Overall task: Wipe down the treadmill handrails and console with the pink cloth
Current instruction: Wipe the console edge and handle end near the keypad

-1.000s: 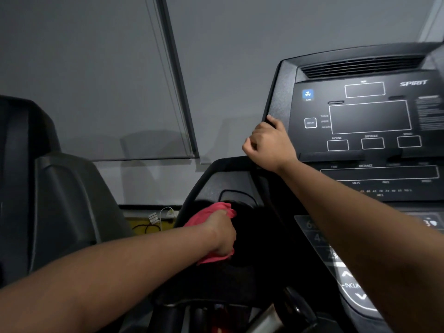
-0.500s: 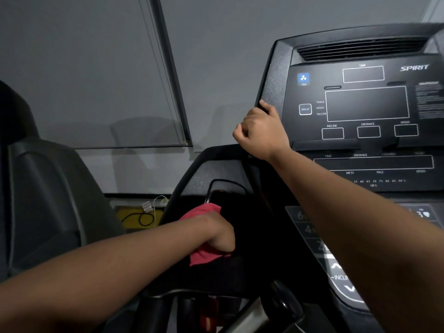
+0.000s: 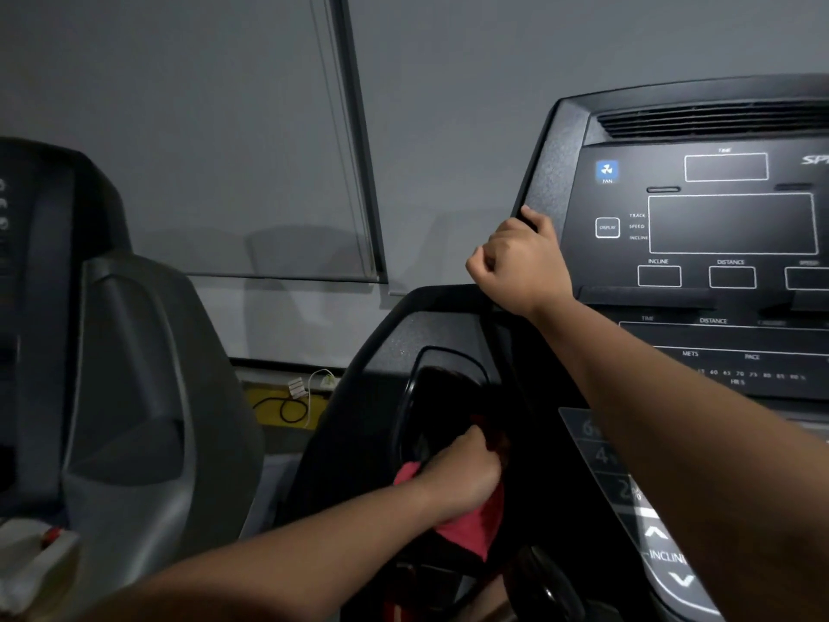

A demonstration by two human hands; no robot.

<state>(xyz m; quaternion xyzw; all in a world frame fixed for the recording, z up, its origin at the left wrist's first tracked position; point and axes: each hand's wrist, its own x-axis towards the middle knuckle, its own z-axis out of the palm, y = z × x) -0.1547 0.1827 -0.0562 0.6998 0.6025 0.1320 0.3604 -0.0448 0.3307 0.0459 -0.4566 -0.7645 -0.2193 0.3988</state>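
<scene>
The black treadmill console [image 3: 549,172] bears the pink cloth [image 3: 471,527] at its dark left pocket [image 3: 444,397]

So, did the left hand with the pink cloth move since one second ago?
Yes: against the cup holder rim, the left hand and pink cloth slid lower, nearer the person.

place: gym | evidence: treadmill console [image 3: 726,224]; neighbouring machine [image 3: 134,374]; grey wall [image 3: 448,83]

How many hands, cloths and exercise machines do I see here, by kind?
Hands: 2, left hand and right hand.
Cloths: 1, the pink cloth gripped by the left hand.
Machines: 2, the treadmill and a neighbouring machine.
Total: 5
</scene>
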